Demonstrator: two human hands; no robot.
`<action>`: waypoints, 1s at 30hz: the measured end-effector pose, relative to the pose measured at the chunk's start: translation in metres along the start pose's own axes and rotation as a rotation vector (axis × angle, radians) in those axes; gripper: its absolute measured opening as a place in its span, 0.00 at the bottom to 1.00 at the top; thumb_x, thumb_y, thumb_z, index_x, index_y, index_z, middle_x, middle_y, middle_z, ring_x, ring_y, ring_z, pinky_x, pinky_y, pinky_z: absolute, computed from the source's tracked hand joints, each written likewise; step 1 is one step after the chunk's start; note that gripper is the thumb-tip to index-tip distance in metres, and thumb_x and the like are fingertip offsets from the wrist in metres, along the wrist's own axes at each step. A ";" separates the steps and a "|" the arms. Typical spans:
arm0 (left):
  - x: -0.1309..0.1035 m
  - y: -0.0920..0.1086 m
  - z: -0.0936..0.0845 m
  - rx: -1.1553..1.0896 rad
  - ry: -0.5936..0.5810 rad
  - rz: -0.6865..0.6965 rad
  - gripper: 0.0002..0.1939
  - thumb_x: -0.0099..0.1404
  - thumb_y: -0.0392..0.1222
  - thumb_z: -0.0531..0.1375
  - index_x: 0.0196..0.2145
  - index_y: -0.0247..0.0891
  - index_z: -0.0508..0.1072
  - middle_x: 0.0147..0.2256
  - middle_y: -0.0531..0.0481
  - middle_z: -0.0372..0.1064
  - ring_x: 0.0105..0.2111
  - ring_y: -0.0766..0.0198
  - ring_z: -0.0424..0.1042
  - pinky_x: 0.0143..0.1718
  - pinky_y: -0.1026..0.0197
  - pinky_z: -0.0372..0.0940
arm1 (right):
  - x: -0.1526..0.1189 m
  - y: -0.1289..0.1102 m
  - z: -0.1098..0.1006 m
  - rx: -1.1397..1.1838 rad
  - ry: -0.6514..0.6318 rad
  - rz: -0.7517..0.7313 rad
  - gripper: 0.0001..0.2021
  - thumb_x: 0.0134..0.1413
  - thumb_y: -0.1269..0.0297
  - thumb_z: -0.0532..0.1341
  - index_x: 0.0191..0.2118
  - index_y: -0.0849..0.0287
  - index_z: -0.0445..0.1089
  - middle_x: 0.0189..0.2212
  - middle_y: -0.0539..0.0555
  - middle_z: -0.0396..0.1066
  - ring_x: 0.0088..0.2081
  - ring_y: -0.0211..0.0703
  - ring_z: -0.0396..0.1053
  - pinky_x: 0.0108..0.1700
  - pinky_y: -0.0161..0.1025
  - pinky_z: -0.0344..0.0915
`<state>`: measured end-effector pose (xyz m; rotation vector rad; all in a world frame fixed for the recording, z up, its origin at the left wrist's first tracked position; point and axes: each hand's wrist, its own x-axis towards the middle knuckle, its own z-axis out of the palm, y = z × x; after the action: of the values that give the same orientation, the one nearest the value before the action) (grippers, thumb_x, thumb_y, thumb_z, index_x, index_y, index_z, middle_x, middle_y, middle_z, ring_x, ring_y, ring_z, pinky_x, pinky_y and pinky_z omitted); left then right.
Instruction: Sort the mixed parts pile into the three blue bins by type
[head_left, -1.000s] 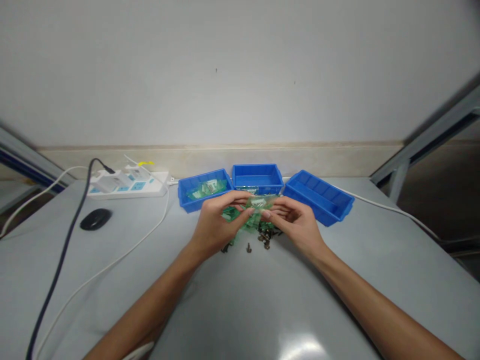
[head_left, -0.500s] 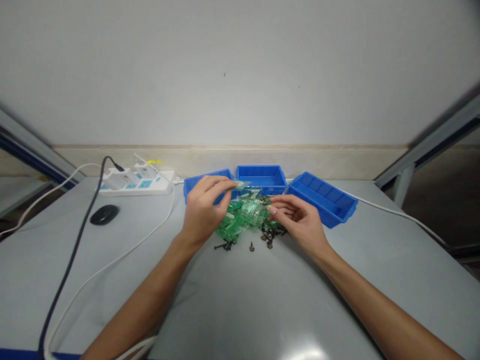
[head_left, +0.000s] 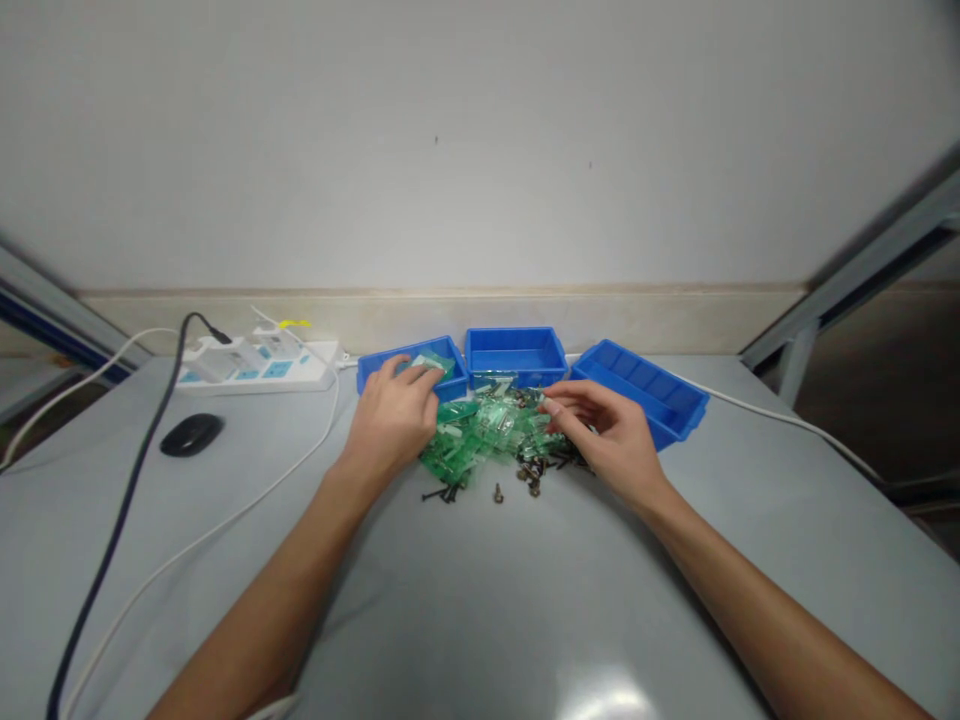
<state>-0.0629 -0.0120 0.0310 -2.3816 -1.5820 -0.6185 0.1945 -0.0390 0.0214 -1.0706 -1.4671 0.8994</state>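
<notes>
My left hand [head_left: 396, 405] is over the front of the left blue bin [head_left: 373, 362], its fingers apart, with a green packet [head_left: 436, 364] at the fingertips inside the bin. My right hand [head_left: 607, 430] pinches at the right side of the pile of green packets [head_left: 491, 425]; what its fingertips hold is too small to name. Dark screws [head_left: 559, 460] lie partly under this hand. A single brownish screw [head_left: 499, 493] stands apart in front of the pile, and a few black screws [head_left: 448, 493] lie to its left.
The middle blue bin [head_left: 516, 345] and a tilted right blue bin [head_left: 645, 385] sit behind the pile. At the left are a power strip [head_left: 300, 372] with plugs, a black mouse [head_left: 192, 434] and long cables [head_left: 142, 450]. A wall [head_left: 480, 200] rises behind the table.
My left hand has moved left and slightly down, and its fingers have opened; the packet it held is now in the left bin. My right hand has stayed by the pile.
</notes>
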 end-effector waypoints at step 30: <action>-0.004 0.030 -0.005 -0.181 -0.029 0.289 0.10 0.66 0.31 0.57 0.41 0.34 0.77 0.43 0.41 0.76 0.42 0.53 0.71 0.47 0.48 0.71 | 0.044 -0.004 0.032 -1.126 -0.168 -0.323 0.08 0.64 0.65 0.59 0.45 0.56 0.74 0.41 0.57 0.71 0.39 0.48 0.69 0.32 0.39 0.56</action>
<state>-0.0374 -0.0295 0.0356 -2.6932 -1.2011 -0.6930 0.1610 0.0016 0.0341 -1.4719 -2.2794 -0.1630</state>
